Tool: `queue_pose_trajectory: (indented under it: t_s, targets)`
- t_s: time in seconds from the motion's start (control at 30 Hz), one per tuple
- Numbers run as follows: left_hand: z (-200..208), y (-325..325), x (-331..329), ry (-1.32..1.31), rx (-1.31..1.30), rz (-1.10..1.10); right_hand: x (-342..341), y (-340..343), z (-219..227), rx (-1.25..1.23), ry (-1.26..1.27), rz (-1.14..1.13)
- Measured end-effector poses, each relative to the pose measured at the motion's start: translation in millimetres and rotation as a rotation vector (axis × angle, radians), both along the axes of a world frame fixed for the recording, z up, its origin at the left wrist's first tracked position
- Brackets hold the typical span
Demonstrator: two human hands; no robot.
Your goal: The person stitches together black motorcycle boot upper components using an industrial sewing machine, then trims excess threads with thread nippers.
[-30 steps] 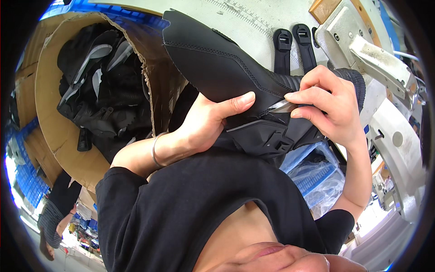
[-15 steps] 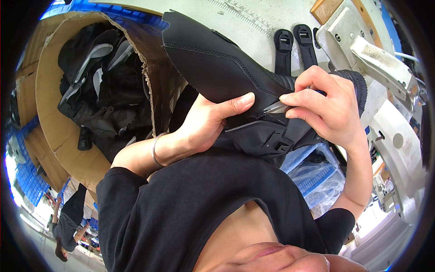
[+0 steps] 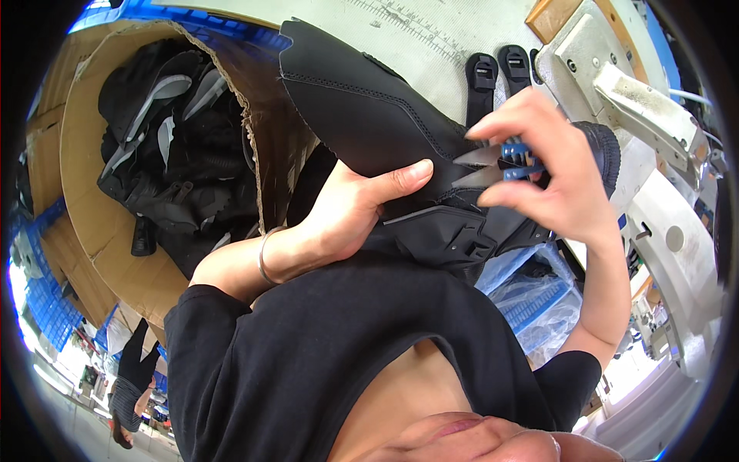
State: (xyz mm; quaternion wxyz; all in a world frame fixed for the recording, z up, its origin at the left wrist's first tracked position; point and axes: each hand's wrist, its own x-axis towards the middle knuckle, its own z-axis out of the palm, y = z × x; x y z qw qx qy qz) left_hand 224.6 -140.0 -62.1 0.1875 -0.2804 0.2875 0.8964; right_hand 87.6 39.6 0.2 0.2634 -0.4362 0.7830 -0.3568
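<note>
A black boot upper (image 3: pixel 362 108) with stitched seams lies across the middle, its wide shaft end toward the far left. My left hand (image 3: pixel 346 204) grips its near edge, thumb stretched over the top and fingers hidden beneath. Over the upper, my right hand (image 3: pixel 573 173) holds blue-handled thread snips (image 3: pixel 517 162). Their two blades stand apart, tips at the seam just right of my left thumb. My right thumb and forefinger are spread wide around the snips. A black buckle panel (image 3: pixel 443 235) sits on the near side of the upper.
At left stands a cardboard box (image 3: pixel 135 281) full of black boot pieces (image 3: pixel 173 146). Black buckle straps (image 3: pixel 483 77) lie on the pale table (image 3: pixel 346 31). White machine parts (image 3: pixel 654 115) rise at right. A plastic-lined blue crate (image 3: pixel 539 296) sits below; another person (image 3: pixel 131 393) stands lower left.
My right thumb and fingers have spread from a pinch, and the snips' blades have opened, showing the blue handles. The upper and my left hand stay nearly still. The distant person has shifted slightly.
</note>
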Motion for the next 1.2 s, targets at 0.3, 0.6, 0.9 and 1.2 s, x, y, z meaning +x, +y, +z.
queue_pose_trajectory:
  t_s: [0.3, 0.6, 0.9, 1.2]
  targets:
    - [0, 0, 3, 0.052, -0.084, 0.006, 22, -11, -6, 0.033, 0.443, 0.234]
    - [2, 2, 2, 0.016, -0.078, 0.004, 7, -7, 3, -0.112, 0.219, -0.15]
    - [3, 1, 2, 0.014, -0.073, 0.004, 30, -1, -9, 0.054, 0.458, 0.064]
    - [4, 3, 2, 0.012, -0.102, 0.03, 9, 3, 9, -0.041, 0.317, -0.181]
